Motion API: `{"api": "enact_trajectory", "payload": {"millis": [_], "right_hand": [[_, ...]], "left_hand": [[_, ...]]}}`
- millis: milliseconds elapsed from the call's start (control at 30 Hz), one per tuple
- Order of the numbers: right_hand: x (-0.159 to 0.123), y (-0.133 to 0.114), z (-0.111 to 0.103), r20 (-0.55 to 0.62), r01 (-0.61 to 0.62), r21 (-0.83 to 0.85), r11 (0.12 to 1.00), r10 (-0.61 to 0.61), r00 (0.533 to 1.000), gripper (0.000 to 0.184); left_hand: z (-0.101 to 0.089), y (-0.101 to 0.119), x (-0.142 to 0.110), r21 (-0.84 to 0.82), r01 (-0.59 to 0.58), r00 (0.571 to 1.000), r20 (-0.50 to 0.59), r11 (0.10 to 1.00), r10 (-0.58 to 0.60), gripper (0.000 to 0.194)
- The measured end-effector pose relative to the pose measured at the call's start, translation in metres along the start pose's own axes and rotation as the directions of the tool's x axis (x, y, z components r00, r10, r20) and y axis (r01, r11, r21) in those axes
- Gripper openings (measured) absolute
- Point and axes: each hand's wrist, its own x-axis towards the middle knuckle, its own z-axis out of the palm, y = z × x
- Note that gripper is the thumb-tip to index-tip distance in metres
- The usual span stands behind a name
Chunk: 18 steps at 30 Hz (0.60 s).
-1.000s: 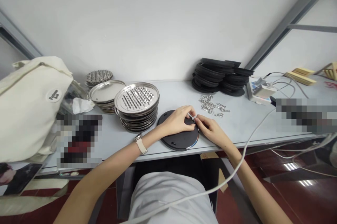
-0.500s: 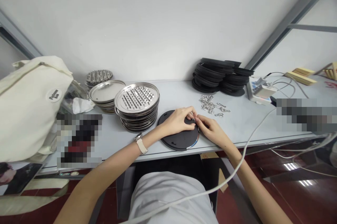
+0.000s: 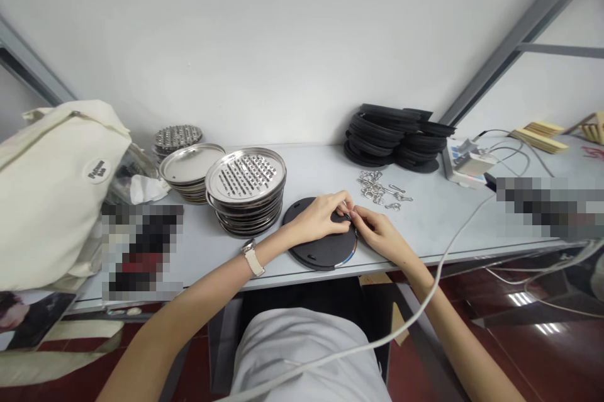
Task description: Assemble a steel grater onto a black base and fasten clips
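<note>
Work at the rim of the black round plate point(image 3: 325, 248) is judged under way and incomplete, since the left hand point(image 3: 321, 217) and the right hand point(image 3: 379, 235) meet there. The plate lies flat at the near edge of the tabletop point(image 3: 434, 219), right of a stack topped by a round metal grater point(image 3: 245, 177). Left hand lies across the plate, thumb and fingers bent toward each other at its far right rim; right hand has thumb and forefinger drawn close together at the same spot. The fingers cover whatever part sits between them, so whether either hand pinches it cannot be told. Completed portion: not established; a shiny strip point(image 3: 348, 258) shows along the right rim, its fixing unverified. Outstanding, by appearance: a scatter of metal clasps point(image 3: 376, 188) lies loose just beyond the hands. Two piles of black round plates point(image 3: 382, 133) stand farther back; whether these are finished or waiting cannot be determined. Plain metal plates point(image 3: 192, 163), stacked at left, are untouched by either hand
</note>
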Motion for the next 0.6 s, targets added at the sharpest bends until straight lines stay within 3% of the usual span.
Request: {"api": "enact_trajectory", "payload": {"millis": [600], "right_hand": [[-0.0002, -0.0022, -0.0007, -0.003, 0.007, -0.015, 1.000, -0.007, 1.000, 0.034]], "left_hand": [[0.0008, -0.0015, -0.0007, 0.002, -0.051, 0.999, 0.012, 0.999, 0.051, 0.023]]}}
